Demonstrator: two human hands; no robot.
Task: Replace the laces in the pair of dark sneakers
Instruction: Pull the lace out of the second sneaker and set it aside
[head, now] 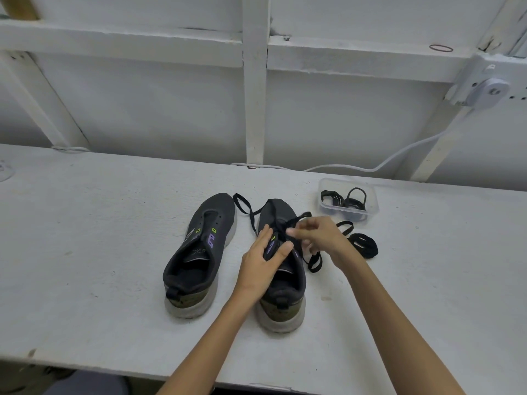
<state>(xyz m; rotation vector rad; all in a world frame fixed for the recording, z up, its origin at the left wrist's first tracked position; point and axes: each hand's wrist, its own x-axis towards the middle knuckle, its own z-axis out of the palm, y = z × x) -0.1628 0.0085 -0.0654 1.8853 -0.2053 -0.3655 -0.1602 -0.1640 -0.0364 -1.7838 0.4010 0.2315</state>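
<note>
One sneaker under left hand; right hand pinches lace.

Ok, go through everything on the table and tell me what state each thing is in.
Bare sneaker: upright, no lace.
Other sneaker: upright, partly laced.
Lace: partly threaded, ends loose.
Left hand: fingers straight, resting on other sneaker.
Right hand: pinching the lace.
Spare lace: bundled, lying loose.
Box: open, coiled laces inside.
</note>
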